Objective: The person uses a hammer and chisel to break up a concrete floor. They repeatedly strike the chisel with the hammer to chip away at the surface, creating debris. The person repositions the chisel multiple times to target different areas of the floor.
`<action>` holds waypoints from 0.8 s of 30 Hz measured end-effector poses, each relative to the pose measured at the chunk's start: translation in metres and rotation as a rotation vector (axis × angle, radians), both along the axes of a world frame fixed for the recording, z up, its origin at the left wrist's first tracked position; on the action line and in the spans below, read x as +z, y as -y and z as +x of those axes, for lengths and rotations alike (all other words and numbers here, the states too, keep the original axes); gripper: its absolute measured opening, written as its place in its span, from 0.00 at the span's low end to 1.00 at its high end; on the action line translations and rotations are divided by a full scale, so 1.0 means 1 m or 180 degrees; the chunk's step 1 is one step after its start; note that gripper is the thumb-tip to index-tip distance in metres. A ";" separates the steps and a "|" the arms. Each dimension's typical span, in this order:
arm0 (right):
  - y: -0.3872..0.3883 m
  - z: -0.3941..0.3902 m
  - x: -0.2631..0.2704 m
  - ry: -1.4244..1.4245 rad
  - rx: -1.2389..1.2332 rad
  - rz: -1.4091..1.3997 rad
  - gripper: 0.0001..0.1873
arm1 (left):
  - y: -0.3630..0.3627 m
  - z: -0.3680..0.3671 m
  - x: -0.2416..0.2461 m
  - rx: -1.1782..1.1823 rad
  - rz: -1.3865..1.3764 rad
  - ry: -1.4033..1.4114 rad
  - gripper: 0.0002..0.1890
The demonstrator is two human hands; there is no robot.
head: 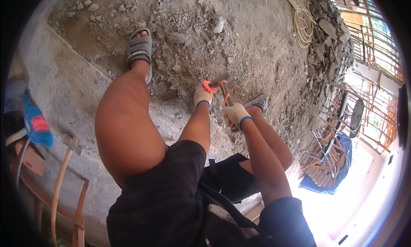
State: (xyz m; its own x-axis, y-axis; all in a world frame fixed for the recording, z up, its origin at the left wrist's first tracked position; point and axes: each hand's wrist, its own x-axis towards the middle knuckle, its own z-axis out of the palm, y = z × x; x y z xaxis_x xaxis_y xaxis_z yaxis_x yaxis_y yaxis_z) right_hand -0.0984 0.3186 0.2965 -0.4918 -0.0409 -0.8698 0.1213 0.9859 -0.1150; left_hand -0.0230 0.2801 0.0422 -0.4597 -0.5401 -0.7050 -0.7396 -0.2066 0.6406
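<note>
My left hand (202, 97), in a cream knit glove with a blue cuff, is closed around a chisel with an orange-red hand guard (209, 86). Most of the chisel is hidden by the hand and the guard. In my right hand (236, 114), gloved the same way, is a hammer (226, 92) with a black-and-orange handle. Its dark head lies over or against the chisel's struck end; contact cannot be made out. Beneath both hands is broken concrete and rubble (189, 57), beside a paler slab of concrete floor (163, 115).
My sandalled feet stand on either side, the left sandal (140, 45) on the rubble. A coiled cable (303, 27) lies by piled stone slabs (327, 29). Metal-framed chairs (354, 117) and wood on a blue tarp (345, 150) are right. A wooden-handled tool (61, 179) and blue-pink broom (39, 125) are left.
</note>
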 end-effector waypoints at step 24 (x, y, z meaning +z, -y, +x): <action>-0.048 0.020 -0.040 0.0360 -0.1936 -0.0549 0.12 | -0.003 0.013 -0.016 0.0150 0.0033 -0.0718 0.13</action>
